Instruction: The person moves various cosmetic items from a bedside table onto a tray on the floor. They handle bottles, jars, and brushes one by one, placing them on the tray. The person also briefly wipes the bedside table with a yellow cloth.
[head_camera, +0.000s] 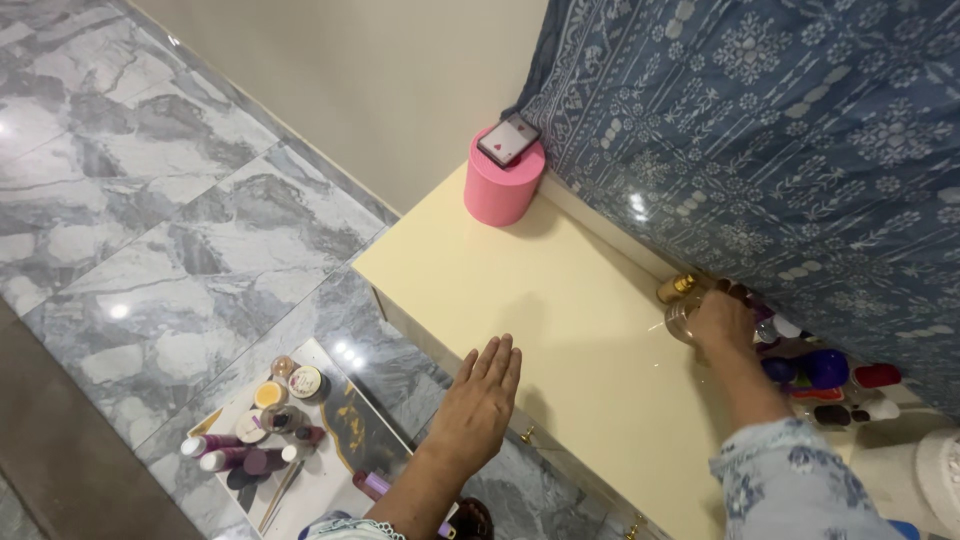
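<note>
My right hand (722, 322) reaches to the back of a cream cabinet top (540, 300) and is closed around a clear glass bottle (681, 318) with a gold cap (676, 288), next to the blue patterned curtain (800, 150). My left hand (480, 400) hovers flat with fingers together but extended over the cabinet's front edge, holding nothing. Several small bottles and jars in blue, red and white (830, 385) stand just right of my right hand.
A pink cylindrical container (503, 185) with a phone (508, 139) on top stands at the cabinet's far corner. On the grey marble floor (150, 200) lies a white tray (320, 480) with several cosmetic tubes, jars and brushes.
</note>
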